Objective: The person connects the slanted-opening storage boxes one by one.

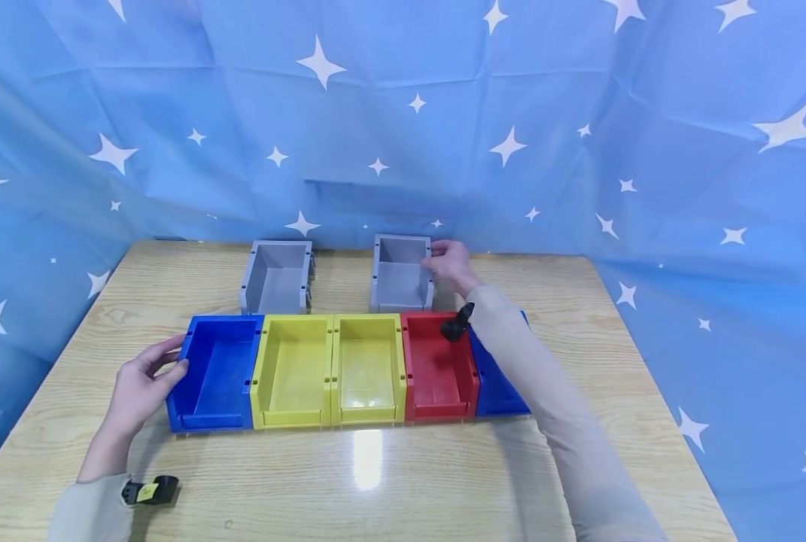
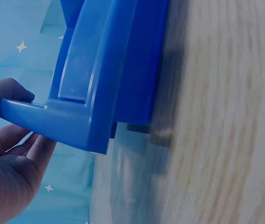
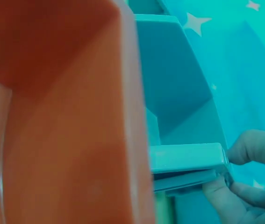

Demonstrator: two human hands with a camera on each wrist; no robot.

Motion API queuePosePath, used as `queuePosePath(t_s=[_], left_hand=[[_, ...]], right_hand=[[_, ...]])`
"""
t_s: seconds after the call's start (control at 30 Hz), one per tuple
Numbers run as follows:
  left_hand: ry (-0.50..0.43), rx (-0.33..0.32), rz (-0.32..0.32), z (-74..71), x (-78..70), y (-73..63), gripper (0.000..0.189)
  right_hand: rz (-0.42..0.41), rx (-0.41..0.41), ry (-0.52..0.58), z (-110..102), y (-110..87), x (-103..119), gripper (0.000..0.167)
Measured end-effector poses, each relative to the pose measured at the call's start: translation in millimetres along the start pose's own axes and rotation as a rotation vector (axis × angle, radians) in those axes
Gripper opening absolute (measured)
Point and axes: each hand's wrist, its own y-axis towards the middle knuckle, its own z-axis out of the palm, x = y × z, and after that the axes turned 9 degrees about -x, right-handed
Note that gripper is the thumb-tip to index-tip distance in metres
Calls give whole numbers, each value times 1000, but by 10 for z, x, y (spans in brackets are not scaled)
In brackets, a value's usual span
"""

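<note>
My left hand [image 1: 141, 380] pinches the outer side wall of a blue bin [image 1: 221, 369], the leftmost of a joined row. In the left wrist view its thumb and fingers lie on opposite sides of that blue wall [image 2: 76, 116]. Farther back, my right hand [image 1: 451, 265] grips the right wall of a grey bin [image 1: 403, 282], near its back corner. The right wrist view shows thumb and fingers at the corner of this bin [image 3: 183, 158], which looks turquoise there. A red bin [image 3: 76, 116] fills that view's left side.
Two yellow bins [image 1: 296, 370], a red bin [image 1: 439, 369] and a second blue bin [image 1: 494, 384] continue the row. My right forearm crosses over the latter. Another grey bin [image 1: 277, 278] stands behind the row at left. A blue star-patterned cloth [image 1: 403, 150] hangs behind the wooden table [image 1: 274, 482].
</note>
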Motion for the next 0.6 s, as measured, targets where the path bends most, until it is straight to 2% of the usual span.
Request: queuePosePath(t_s=[0.23,0.4,0.6], left_hand=[[31,10,-19,-6,-15,17,36],[34,15,-25,-2,2,24,36],[23,9,-26,-1,33,19,36]], right_hand=[[31,-20,74,-366,62,-49,50],[23,-74,42,-644,74,-73,50],[-6,-89,21,-997,48,-106,51]])
